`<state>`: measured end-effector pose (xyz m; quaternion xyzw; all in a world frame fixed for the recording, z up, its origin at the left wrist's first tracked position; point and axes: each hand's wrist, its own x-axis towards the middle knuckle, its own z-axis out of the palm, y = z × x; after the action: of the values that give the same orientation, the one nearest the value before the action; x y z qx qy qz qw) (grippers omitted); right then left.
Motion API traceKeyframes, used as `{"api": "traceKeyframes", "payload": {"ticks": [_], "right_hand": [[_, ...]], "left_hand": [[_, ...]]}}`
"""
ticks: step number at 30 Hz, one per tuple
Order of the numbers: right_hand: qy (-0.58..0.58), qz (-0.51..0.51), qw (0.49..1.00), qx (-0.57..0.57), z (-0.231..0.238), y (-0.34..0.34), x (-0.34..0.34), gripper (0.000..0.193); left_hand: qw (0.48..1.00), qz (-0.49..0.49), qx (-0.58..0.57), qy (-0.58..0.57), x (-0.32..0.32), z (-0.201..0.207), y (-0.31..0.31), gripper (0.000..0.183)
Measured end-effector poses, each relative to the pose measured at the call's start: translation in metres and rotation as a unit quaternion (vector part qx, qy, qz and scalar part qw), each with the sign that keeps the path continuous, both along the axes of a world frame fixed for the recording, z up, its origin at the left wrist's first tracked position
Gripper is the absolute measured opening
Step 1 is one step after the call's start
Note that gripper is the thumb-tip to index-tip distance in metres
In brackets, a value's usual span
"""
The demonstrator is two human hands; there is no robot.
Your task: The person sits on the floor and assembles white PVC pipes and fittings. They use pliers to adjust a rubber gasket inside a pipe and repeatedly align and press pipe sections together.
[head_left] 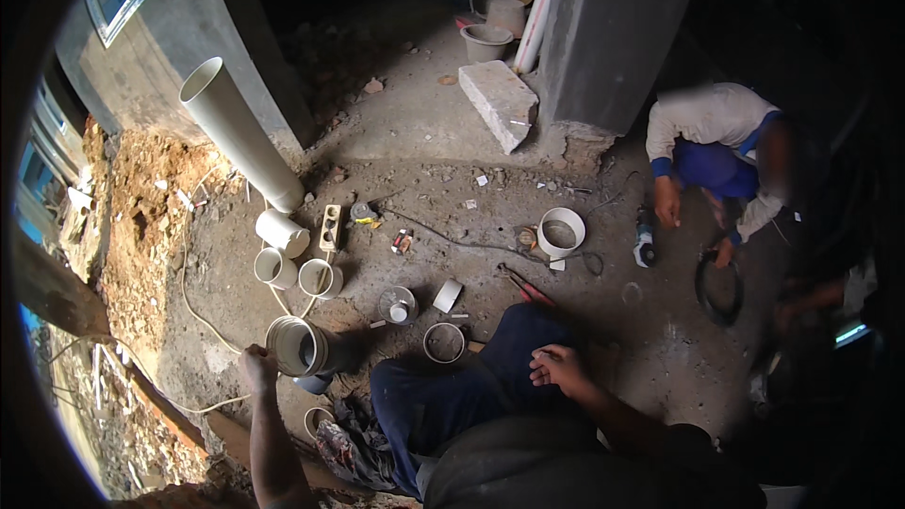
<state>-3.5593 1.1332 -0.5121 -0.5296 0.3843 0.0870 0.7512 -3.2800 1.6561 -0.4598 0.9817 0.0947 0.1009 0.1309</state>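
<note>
My left hand (257, 368) is closed at the left rim of a wide off-white plastic pipe fitting (280, 332), whose round mouth faces up. Over my right knee is my right hand (560, 369), its fingers curled together; a small pale spot shows at the fingertips, too small to name. Ahead of my legs lie a short white pipe ring (448, 296), a pipe collar (444, 343) and a clear container with a white cap (399, 306). Red-handled pliers (526, 289) rest by my right knee.
White pipe fittings (283, 234) and a power strip (329, 228) stand ahead on the left, near a long leaning pipe (240, 137). Cords cross the dirty floor. At the right, another person (716, 137) crouches by an angle grinder (645, 240) and a black coil (718, 287).
</note>
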Motion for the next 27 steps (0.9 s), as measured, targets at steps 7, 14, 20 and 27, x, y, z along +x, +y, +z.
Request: {"api": "traceKeyframes", "payload": {"ticks": [7,14,20,27], "right_hand": [[0.001,-0.020,1.000,0.019,-0.007,-0.001,-0.001,0.024],[-0.047,-0.083,0.995,-0.024,-0.007,-0.015,-0.014,0.025],[-0.054,-0.209,0.971,-0.099,-0.021,-0.059,-0.056,0.019],[-0.007,-0.289,0.952,-0.103,-0.062,-0.101,-0.132,0.022]], "left_hand": [[0.995,-0.072,0.067,0.024,0.001,0.006,0.000,0.020],[0.991,-0.047,-0.030,0.122,0.019,-0.042,0.069,0.021],[0.995,-0.084,-0.054,-0.022,-0.002,-0.075,0.106,0.056],[0.978,-0.028,-0.163,0.123,-0.126,-0.001,0.084,0.058]]}}
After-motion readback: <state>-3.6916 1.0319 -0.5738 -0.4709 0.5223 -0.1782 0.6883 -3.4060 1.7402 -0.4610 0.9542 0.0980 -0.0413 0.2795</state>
